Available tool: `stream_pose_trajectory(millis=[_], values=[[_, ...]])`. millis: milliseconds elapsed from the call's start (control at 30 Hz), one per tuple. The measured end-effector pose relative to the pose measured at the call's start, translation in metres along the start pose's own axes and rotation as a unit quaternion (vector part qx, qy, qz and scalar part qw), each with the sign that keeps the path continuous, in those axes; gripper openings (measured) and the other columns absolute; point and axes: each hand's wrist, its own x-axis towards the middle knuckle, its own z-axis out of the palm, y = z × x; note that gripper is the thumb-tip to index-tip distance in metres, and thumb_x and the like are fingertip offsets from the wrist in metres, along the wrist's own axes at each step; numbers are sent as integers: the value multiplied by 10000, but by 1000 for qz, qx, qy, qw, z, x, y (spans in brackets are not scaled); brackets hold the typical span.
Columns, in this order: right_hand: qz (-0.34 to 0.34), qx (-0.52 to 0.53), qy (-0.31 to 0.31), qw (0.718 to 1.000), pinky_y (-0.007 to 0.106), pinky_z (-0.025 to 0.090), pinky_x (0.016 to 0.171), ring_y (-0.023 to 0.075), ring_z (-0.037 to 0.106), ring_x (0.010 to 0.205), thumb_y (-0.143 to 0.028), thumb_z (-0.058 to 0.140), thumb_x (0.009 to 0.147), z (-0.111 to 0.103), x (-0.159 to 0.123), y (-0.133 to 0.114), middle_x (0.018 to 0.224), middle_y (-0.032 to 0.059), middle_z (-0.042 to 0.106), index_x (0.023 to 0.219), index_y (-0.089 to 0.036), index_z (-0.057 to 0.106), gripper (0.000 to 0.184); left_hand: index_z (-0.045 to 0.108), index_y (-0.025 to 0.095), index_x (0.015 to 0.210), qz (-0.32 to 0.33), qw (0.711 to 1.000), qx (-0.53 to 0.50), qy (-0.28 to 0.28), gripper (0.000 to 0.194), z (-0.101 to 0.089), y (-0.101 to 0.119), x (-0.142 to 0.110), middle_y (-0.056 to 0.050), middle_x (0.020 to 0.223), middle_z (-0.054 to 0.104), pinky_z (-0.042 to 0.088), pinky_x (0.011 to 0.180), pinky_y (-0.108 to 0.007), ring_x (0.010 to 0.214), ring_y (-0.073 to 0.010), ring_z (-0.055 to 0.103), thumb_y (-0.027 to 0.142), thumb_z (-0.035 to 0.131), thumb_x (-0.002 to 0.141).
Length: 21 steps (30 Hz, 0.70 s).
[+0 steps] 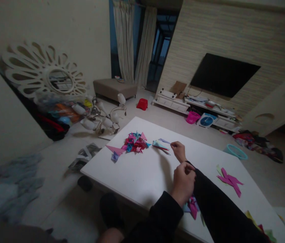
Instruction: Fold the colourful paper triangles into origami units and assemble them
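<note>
My right hand [179, 151] reaches over the white table [137, 179], its fingertips pinched on the tip of a bluish-purple folded paper piece [164, 140]. Right beside that piece lie light-blue and red folded papers [159, 145]. Nearer to me, my left hand [184, 184] is closed above the table, close to my right forearm; what its fingers hold, if anything, I cannot make out. Beneath it, pink and blue folded papers [193, 206] are partly hidden. A pile of small colourful folded papers [135, 142] sits toward the far left, with pink and purple pieces [115, 152] at its edge.
Magenta folded papers [229, 180] lie on the table's right side, with yellow and green ones [252, 217] at the near right corner. On the floor stand a white chandelier [104, 121], a red stool [142, 104], a pink basket [193, 117] and a turquoise-rimmed basket [236, 152].
</note>
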Motion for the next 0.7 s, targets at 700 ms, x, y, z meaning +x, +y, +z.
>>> stream_pose_trajectory(millis=[700], values=[[-6, -137, -190, 972, 294, 446, 966, 245, 673, 1052, -212, 592, 874, 83, 7, 43, 1090, 141, 747, 1046, -161, 784, 262, 647, 183, 835, 19, 999, 26, 39, 100, -17, 8, 3, -27, 803, 643, 493, 751, -275, 762, -149, 605, 126, 589, 777]])
